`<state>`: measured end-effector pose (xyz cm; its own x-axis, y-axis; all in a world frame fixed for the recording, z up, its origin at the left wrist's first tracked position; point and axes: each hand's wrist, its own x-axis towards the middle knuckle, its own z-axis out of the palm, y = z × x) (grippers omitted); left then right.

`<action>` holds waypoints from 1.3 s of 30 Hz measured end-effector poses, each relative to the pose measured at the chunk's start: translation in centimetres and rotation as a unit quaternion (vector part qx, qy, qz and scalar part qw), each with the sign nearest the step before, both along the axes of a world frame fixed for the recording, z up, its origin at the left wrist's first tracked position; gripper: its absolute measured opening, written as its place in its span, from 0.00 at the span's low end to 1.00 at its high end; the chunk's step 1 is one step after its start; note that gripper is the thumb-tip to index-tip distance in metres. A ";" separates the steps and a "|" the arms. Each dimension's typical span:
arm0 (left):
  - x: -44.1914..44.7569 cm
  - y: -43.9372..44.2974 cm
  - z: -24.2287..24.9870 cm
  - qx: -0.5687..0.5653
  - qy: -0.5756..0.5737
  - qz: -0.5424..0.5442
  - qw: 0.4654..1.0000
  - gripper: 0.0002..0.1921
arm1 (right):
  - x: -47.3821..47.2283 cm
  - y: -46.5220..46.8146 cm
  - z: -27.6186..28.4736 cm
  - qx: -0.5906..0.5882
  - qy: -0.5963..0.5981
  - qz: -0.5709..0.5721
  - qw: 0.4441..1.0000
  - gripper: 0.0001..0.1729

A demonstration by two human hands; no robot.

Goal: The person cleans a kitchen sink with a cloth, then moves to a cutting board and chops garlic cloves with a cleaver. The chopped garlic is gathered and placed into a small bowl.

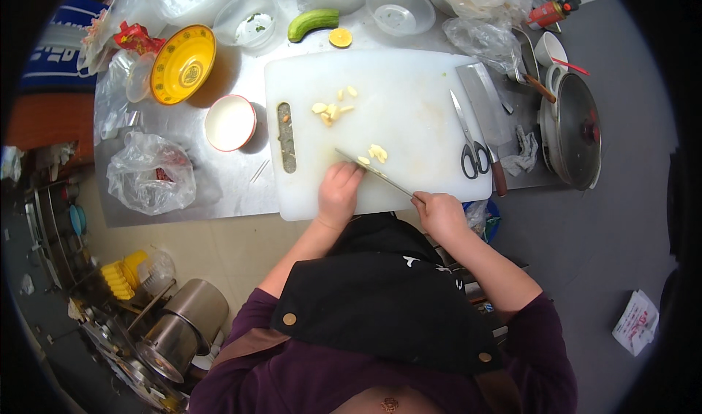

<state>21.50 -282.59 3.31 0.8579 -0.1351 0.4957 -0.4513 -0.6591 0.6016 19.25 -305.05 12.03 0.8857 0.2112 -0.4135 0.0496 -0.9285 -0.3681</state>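
My right hand (443,216) grips the handle end of a kitchen knife (388,180), whose thin blade is seen almost edge-on over a white plastic cutting board (406,101). Curled fingers of my left hand (338,190) press down against the near side of the blade. Whatever lies under those fingertips is hidden. Just beyond the blade is a small heap of pale garlic slices (377,152). Farther up the board, several peeled garlic cloves (330,110) lie loosely grouped. Scissors (469,145) and a broad cleaver (485,107) rest along the board's right side.
Left of the board stand a white bowl (230,123), a tilted yellow bowl (183,65) and a plastic bag (153,175). A green gourd (312,24), a cut citrus half (340,38) and clear plastic bowls (400,11) sit behind. A lidded pan (573,132) is at right.
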 end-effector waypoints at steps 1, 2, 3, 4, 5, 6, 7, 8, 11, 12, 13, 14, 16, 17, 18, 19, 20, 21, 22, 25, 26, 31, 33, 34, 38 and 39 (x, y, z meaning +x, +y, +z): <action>0.0 0.0 0.1 -0.003 0.010 -0.002 1.000 0.12 | 0.2 -0.1 0.0 0.014 -0.002 -0.006 1.000 0.11; -0.1 0.0 0.1 -0.004 0.011 0.000 1.000 0.12 | 0.3 -0.1 0.1 0.027 -0.005 -0.012 1.000 0.11; 0.0 0.0 0.1 -0.006 0.013 0.003 1.000 0.12 | 0.3 -0.1 0.3 0.026 0.001 -0.014 1.000 0.12; 0.0 0.0 0.1 -0.008 0.014 0.006 1.000 0.12 | 0.3 -0.1 0.7 0.025 0.007 -0.015 1.000 0.13; 0.0 -0.1 0.0 -0.006 0.010 0.010 1.000 0.12 | 0.3 -0.2 1.2 0.024 0.013 -0.017 0.999 0.15; 0.0 -0.1 0.0 -0.004 0.007 0.013 1.000 0.12 | 0.3 -0.1 1.7 0.012 0.022 -0.013 1.000 0.14; 0.0 0.0 -0.1 -0.001 0.005 0.015 1.000 0.12 | 0.2 -0.1 2.2 0.000 0.030 -0.010 1.000 0.14; -0.1 0.0 -0.2 0.001 0.005 0.017 1.000 0.12 | 0.2 0.0 2.4 -0.012 0.038 -0.007 0.999 0.14; -0.1 -0.2 0.1 -0.001 0.007 0.010 1.000 0.12 | 0.1 0.2 0.9 -0.002 0.011 0.002 1.000 0.14; 0.0 -0.1 0.1 -0.001 0.005 0.007 1.000 0.12 | 0.2 0.3 0.6 0.009 0.013 -0.008 1.000 0.14; 0.2 0.0 0.1 -0.001 0.003 0.004 1.000 0.12 | 0.4 0.3 0.3 0.020 0.015 -0.017 1.000 0.14; 0.3 0.0 0.1 0.001 0.002 0.005 1.000 0.12 | 0.5 0.3 0.2 0.031 0.016 -0.027 0.999 0.14; 0.2 -0.1 0.0 0.004 0.003 0.008 1.000 0.12 | 0.4 0.1 0.6 0.031 0.015 -0.023 0.999 0.14; 0.2 -0.1 0.0 0.004 0.000 0.009 1.000 0.11 | 0.4 0.1 1.0 0.030 0.014 -0.021 0.999 0.14; 0.1 0.0 -0.1 0.004 -0.001 0.012 1.000 0.11 | 0.5 0.0 1.4 0.024 0.026 -0.017 0.999 0.14; 0.0 0.0 -0.1 0.005 -0.003 0.014 1.000 0.11 | 0.6 0.0 2.0 0.019 0.039 -0.012 0.999 0.13; -0.1 0.0 -0.2 0.005 0.000 0.013 1.000 0.11 | 0.7 0.0 2.2 0.013 0.051 -0.008 0.999 0.13; 0.0 -0.1 -0.1 0.004 0.001 0.011 1.000 0.11 | 0.8 0.0 2.2 0.008 0.057 -0.006 0.998 0.13; 0.0 -0.1 -0.1 0.004 0.002 0.008 1.000 0.10 | 1.0 0.1 2.0 0.003 0.063 -0.003 0.998 0.14; 0.2 0.0 0.0 0.006 0.003 0.003 1.000 0.10 | 1.1 0.6 0.8 0.010 0.046 -0.016 0.999 0.14; 0.2 -0.1 0.1 0.006 0.003 0.000 1.000 0.11 | 1.0 0.7 0.3 0.016 0.034 -0.023 0.999 0.14; 0.2 0.0 0.1 0.027 -0.003 -0.020 0.999 0.12 | 1.8 -0.2 0.4 0.032 0.090 -0.088 0.992 0.15; 0.9 0.1 0.3 0.039 -0.004 -0.042 0.998 0.12 | 2.0 -0.5 0.7 0.034 0.098 -0.099 0.990 0.16; 1.3 0.1 0.4 0.045 -0.003 -0.054 0.998 0.12 | 2.0 -0.5 0.7 0.033 0.103 -0.101 0.989 0.16; 3.0 0.3 0.7 0.047 0.003 -0.091 0.995 0.11 | 1.8 -0.2 1.2 0.027 0.102 -0.089 0.990 0.16; 3.1 0.3 0.5 0.038 0.004 -0.088 0.995 0.11 | 1.7 -0.2 1.1 0.028 0.097 -0.088 0.991 0.16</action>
<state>24.59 -282.29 3.82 0.8217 -0.3195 0.4719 -0.5588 -0.6142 0.5572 20.90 -305.20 13.17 0.8159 0.0881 -0.5715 -0.1884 -0.8939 -0.4068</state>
